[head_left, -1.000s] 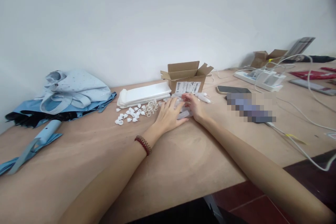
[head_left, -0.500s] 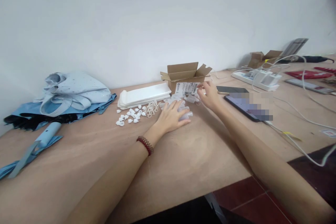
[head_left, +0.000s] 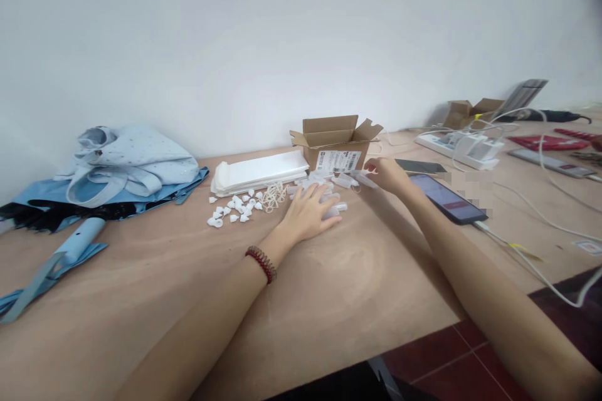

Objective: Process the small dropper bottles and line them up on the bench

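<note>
My left hand (head_left: 308, 210) lies palm down with fingers spread over a heap of small translucent plastic tubes (head_left: 336, 208), partly covering them. To its right, my right hand (head_left: 388, 174) has its fingertips closed on another translucent plastic tube (head_left: 365, 180), whose far end points left toward the heap. One more tube (head_left: 345, 182) rests just in front of the cardboard box. Left of the heap are a tangle of off-white loops (head_left: 273, 197) and several small white pointed caps (head_left: 239, 205).
Behind the heap stand an open cardboard box (head_left: 335, 144) and a stack of white sleeves (head_left: 261, 170). A pale bag (head_left: 136, 160) and a blue umbrella (head_left: 84, 239) lie left. Phones (head_left: 449, 199), cables and a white power strip (head_left: 458, 149) occupy the right.
My right hand has moved slightly right and down, and a translucent tube now shows at its fingertips. My left hand stays on the heap. The view has shifted slightly.
</note>
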{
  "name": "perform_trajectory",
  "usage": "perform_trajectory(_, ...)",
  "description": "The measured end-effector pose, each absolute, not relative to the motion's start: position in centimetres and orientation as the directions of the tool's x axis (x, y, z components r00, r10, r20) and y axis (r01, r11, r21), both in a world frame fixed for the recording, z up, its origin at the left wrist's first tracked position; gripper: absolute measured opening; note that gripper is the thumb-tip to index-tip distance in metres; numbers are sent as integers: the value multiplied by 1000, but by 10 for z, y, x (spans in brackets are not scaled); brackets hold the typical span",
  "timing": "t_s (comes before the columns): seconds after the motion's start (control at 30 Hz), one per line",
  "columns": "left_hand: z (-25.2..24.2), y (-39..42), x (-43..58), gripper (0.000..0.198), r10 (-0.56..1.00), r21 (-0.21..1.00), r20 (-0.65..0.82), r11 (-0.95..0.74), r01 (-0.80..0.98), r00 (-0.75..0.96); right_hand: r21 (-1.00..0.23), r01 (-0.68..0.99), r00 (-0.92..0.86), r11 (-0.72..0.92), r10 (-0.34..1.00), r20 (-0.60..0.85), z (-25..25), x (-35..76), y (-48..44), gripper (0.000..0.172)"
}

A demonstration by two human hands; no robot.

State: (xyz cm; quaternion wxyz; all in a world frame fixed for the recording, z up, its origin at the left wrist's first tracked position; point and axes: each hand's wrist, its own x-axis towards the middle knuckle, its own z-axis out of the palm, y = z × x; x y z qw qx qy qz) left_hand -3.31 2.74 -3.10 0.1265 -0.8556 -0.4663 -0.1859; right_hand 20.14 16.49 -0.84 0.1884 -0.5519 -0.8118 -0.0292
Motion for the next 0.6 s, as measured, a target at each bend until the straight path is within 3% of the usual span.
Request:
perform_trajectory(0.13, -30, 27, -33, 45, 754, -34, 432, -535, 844, 495, -77, 945, -282, 319, 911, 301, -7, 196, 158, 22)
perform_trajectory(0.37, -30, 27, -33, 44, 756, -36, 428, -534, 845, 496, -203, 925, -262, 322, 925, 275, -19, 200, 154, 19)
perform_trajectory(0.6, -31, 27, -33, 42, 765, -37, 418, -524, 851, 490, -288, 885, -240, 367, 887, 394, -26, 187, 153, 21)
